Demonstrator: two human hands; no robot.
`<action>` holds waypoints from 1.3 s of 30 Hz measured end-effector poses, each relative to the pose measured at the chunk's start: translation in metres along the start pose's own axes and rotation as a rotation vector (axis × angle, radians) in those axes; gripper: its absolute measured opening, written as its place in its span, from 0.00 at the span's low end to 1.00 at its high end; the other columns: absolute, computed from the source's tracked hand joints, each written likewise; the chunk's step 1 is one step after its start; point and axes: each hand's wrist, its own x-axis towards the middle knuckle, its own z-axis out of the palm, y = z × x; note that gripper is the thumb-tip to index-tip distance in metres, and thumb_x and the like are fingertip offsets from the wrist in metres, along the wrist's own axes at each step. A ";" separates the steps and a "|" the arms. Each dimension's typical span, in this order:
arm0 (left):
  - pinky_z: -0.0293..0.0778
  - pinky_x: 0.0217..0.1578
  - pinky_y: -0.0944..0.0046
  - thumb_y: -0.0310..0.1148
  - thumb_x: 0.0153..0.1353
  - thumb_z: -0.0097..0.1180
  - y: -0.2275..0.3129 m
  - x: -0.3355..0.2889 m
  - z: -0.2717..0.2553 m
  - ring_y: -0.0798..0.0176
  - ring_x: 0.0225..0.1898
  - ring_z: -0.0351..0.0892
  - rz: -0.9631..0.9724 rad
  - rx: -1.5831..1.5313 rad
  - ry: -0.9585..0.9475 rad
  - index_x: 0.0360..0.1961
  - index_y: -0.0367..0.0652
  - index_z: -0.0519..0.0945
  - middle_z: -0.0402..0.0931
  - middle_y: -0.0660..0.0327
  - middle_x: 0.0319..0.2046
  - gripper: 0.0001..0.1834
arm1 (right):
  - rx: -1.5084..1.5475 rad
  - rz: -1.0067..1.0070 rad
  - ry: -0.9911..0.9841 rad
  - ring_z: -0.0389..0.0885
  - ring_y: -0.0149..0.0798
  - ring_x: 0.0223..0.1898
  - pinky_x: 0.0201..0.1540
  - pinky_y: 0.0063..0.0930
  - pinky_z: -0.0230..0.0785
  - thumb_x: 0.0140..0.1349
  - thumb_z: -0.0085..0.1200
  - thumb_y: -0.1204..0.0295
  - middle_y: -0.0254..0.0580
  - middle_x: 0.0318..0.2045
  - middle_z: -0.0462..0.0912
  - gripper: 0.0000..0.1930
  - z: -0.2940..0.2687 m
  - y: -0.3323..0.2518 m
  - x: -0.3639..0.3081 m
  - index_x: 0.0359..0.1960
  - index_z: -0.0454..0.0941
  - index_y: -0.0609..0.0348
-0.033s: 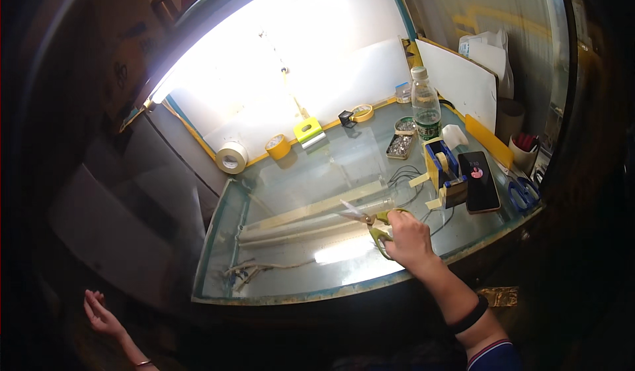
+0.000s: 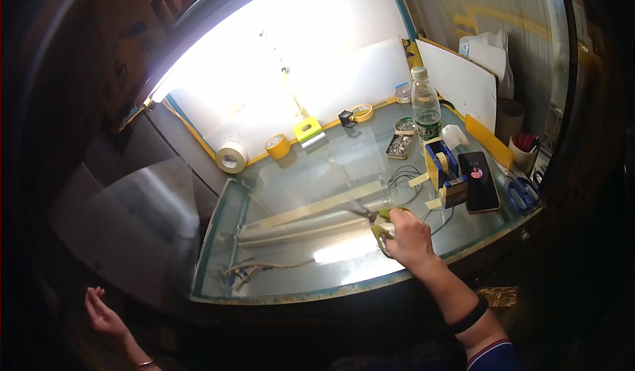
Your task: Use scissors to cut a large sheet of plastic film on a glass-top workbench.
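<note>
My right hand (image 2: pixel 411 238) grips a pair of scissors (image 2: pixel 382 231) with green handles above the glass-topped table. Their blades point left and look blurred. My left hand (image 2: pixel 106 315) is low at the far left, away from the table, with its fingers drawn together. What they hold, if anything, is hidden in the dark. Just above that hand a large see-through sheet (image 2: pixel 142 215) hangs in the gloom beside the table. Whether the fingers touch it, I cannot tell.
A tape dispenser (image 2: pixel 444 172), a phone (image 2: pixel 481 182) and a plastic bottle (image 2: pixel 426 106) stand on the right. White tape (image 2: pixel 231 157) and yellow tape (image 2: pixel 278 146) line the back edge. Blue-handled scissors (image 2: pixel 524 193) lie near the right corner. A bright lamp (image 2: pixel 245 37) glows behind.
The scissors' blades have moved and now look blurred. The see-through sheet has shifted and catches more light. Both hands stay nearly in place.
</note>
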 end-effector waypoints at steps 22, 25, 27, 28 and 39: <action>0.62 0.54 0.43 0.26 0.54 0.53 0.248 -0.252 0.144 0.42 0.54 0.68 0.484 -0.266 -1.014 0.48 0.31 0.72 0.69 0.43 0.50 0.19 | 0.294 0.169 0.226 0.77 0.39 0.20 0.24 0.29 0.66 0.53 0.60 0.66 0.45 0.20 0.77 0.14 -0.001 -0.002 0.003 0.29 0.68 0.61; 0.61 0.54 0.43 0.28 0.54 0.54 0.251 -0.252 0.144 0.42 0.54 0.67 0.455 -0.262 -1.016 0.48 0.30 0.71 0.68 0.42 0.50 0.20 | 0.305 0.202 0.201 0.75 0.36 0.19 0.23 0.28 0.65 0.54 0.59 0.64 0.43 0.19 0.76 0.14 0.000 -0.002 0.005 0.28 0.69 0.61; 0.61 0.54 0.43 0.31 0.53 0.56 0.254 -0.251 0.145 0.41 0.53 0.67 0.438 -0.261 -1.015 0.48 0.29 0.71 0.68 0.41 0.50 0.22 | 0.295 0.216 0.188 0.74 0.34 0.19 0.24 0.28 0.65 0.54 0.59 0.63 0.42 0.18 0.75 0.14 0.001 -0.002 0.007 0.28 0.69 0.61; 0.61 0.54 0.43 0.32 0.53 0.56 0.254 -0.250 0.145 0.41 0.53 0.67 0.433 -0.258 -1.014 0.48 0.29 0.71 0.68 0.40 0.49 0.23 | 0.286 0.213 0.185 0.73 0.34 0.19 0.24 0.28 0.65 0.55 0.59 0.63 0.42 0.18 0.74 0.14 0.003 -0.002 0.007 0.28 0.69 0.61; 0.71 0.47 0.54 0.36 0.52 0.54 0.247 -0.248 0.145 0.46 0.42 0.76 0.402 -0.310 -0.887 0.36 0.27 0.75 0.75 0.42 0.36 0.19 | 0.349 0.142 0.142 0.69 0.23 0.26 0.30 0.16 0.64 0.59 0.53 0.74 0.33 0.23 0.74 0.07 0.013 0.010 0.003 0.28 0.69 0.62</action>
